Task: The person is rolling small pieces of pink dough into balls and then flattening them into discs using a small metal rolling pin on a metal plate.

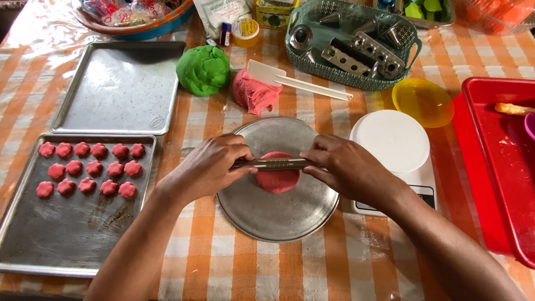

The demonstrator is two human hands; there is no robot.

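We work at a desk (356, 262) covered in an orange-and-white checked cloth under clear plastic; nothing of the room beyond it shows. Our left hand (209, 167) and right hand (348, 170) each close around one end of a slim metal rolling pin (278, 164), both grips clenched on it, and the pin lies across a flattened round of red dough (277, 179). That dough sits just below the grip, on a round metal plate (267, 214) in the middle of the desk.

To the left of our left grip lies a metal baking tray (67, 239) holding three rows of small red flower-shaped dough pieces (86, 167) in its far half, the near half bare. Beyond it, farther from the grip, a second metal tray (120, 89) lies with nothing on it. Straight beyond the grip lie a green dough ball (203, 69) and a lump of pink-red dough (253, 95), with a white spatula (295, 81) resting on the lump. Further out and to the right stands a teal basket (301, 58) filled with metal piping nozzles and moulds (362, 53). Just beside our right grip is a white kitchen scale (393, 139), past it a yellow bowl (423, 103), and at the far right a red tray (485, 167). A bowl with an orange and blue rim (139, 28) holding wrapped packets stands at the far left edge
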